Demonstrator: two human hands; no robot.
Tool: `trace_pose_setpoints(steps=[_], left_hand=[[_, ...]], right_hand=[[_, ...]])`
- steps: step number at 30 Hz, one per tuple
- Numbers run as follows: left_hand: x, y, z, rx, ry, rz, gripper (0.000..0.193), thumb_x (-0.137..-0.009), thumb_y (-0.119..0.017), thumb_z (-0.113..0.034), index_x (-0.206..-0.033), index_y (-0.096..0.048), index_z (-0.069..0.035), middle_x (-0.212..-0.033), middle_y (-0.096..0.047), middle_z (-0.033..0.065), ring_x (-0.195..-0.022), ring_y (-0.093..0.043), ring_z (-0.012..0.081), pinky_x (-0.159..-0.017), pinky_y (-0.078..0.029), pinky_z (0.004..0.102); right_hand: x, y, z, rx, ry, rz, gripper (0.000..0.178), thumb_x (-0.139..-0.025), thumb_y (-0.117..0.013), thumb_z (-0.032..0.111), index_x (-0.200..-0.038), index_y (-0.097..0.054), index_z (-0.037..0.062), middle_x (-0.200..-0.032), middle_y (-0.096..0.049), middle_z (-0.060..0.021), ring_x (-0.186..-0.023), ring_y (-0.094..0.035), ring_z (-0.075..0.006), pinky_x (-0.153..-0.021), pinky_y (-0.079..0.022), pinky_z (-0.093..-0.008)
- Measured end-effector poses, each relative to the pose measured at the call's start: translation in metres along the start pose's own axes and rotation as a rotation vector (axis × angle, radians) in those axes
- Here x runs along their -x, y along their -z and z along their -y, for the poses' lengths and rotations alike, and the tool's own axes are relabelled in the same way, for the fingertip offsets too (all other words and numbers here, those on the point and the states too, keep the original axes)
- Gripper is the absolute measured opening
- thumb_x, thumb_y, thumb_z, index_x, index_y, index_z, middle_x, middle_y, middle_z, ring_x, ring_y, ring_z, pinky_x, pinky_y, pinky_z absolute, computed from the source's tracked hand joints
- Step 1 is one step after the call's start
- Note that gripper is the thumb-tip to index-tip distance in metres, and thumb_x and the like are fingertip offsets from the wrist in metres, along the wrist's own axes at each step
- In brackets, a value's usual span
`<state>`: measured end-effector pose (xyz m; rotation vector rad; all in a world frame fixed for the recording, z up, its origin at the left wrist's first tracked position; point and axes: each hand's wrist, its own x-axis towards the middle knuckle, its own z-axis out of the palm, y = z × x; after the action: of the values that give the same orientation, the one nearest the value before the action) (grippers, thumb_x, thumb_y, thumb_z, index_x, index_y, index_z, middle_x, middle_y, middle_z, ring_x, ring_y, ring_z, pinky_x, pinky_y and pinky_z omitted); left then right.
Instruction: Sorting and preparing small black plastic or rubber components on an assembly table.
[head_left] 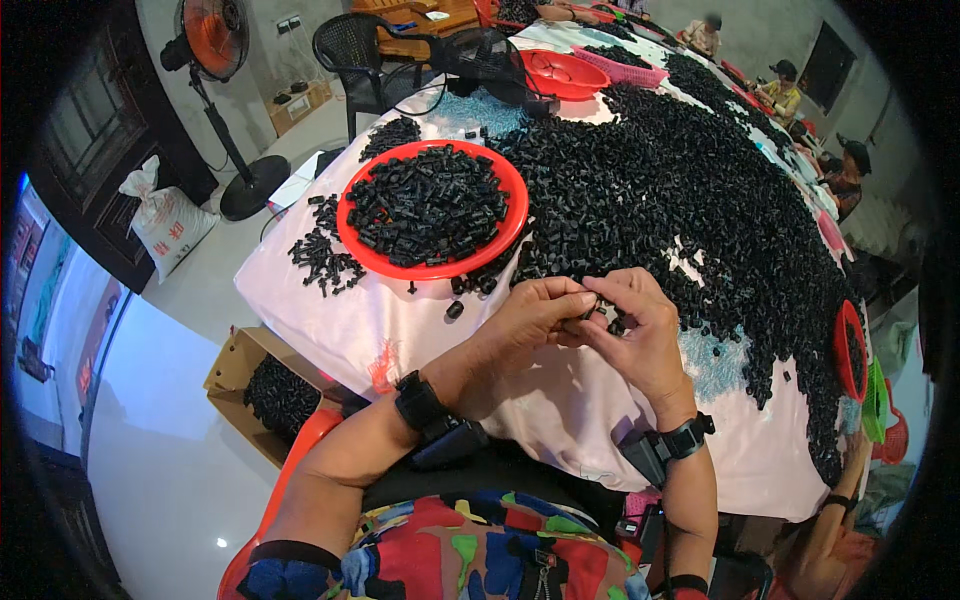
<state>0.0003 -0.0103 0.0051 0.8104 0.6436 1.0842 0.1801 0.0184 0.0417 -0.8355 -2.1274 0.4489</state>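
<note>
Both hands meet over the near edge of a table with a pale pink cloth. My left hand is closed in a pinch, thumb against fingers. Beside it, my right hand is closed too, its fingers curled round small black plastic parts; their exact kind is too small to tell. The fingertips of both hands touch or nearly touch at these parts. Left of the hands stands a red round basin heaped with black plastic pieces. A large pile of similar black parts spreads behind and to the right.
A cardboard box of black parts stands on the floor at left. Farther off are a standing fan, a white sack and a black chair. More red basins lie along the table, where other people sit at right.
</note>
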Motion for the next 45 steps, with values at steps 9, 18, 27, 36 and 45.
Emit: trace_pose_setpoints(steps=[9, 18, 27, 36, 45], left_hand=[[0.003, 0.0, -0.003, -0.056, 0.023, 0.068, 0.028, -0.102, -0.06, -0.032, -0.113, -0.068, -0.008, -0.101, -0.073, 0.0036, -0.092, -0.069, 0.0117, -0.087, -0.054, 0.0297], [0.006, 0.003, -0.001, -0.081, 0.055, 0.103, 0.033, -0.102, -0.06, -0.034, -0.114, -0.07, -0.005, -0.102, -0.073, 0.0049, -0.095, -0.07, 0.013, -0.089, -0.053, 0.0299], [0.006, -0.003, -0.004, -0.087, 0.039, 0.114, 0.033, -0.102, -0.059, -0.034, -0.111, -0.071, -0.004, -0.104, -0.074, 0.0055, -0.096, -0.07, 0.0136, -0.091, -0.053, 0.0307], [0.003, 0.002, -0.005, 0.121, 0.079, 0.225, 0.032, -0.103, -0.057, -0.033, -0.112, -0.07, -0.005, -0.106, -0.073, 0.0063, -0.096, -0.069, 0.0144, -0.091, -0.054, 0.0311], [0.011, -0.008, -0.012, -0.018, 0.075, 0.047, 0.023, -0.1, -0.064, -0.024, -0.111, -0.071, -0.006, -0.106, -0.072, 0.0028, -0.095, -0.068, 0.0109, -0.09, -0.053, 0.0288]], right_hand=[[-0.001, 0.003, 0.0, 0.063, 0.095, -0.021, 0.043, -0.068, -0.081, -0.001, -0.11, -0.073, 0.0033, -0.099, -0.068, -0.0123, -0.088, -0.065, -0.0289, -0.079, -0.054, -0.0374], [0.002, 0.005, -0.011, 0.036, 0.215, 0.054, 0.043, -0.069, -0.076, -0.005, -0.111, -0.069, 0.0016, -0.097, -0.067, -0.0122, -0.078, -0.063, -0.0261, -0.071, -0.053, -0.0366], [0.002, 0.005, -0.011, 0.031, 0.231, 0.052, 0.038, -0.072, -0.075, -0.004, -0.109, -0.069, 0.002, -0.097, -0.067, -0.0121, -0.075, -0.062, -0.0248, -0.067, -0.052, -0.0352], [0.001, 0.01, -0.002, 0.061, 0.241, -0.015, 0.038, -0.074, -0.078, 0.001, -0.11, -0.07, 0.0023, -0.099, -0.068, -0.0119, -0.076, -0.062, -0.0239, -0.066, -0.052, -0.0329], [-0.003, 0.01, -0.005, 0.075, 0.304, -0.056, 0.049, -0.067, -0.082, 0.002, -0.114, -0.071, 0.0038, -0.102, -0.069, -0.0107, -0.085, -0.064, -0.0263, -0.075, -0.053, -0.036]])
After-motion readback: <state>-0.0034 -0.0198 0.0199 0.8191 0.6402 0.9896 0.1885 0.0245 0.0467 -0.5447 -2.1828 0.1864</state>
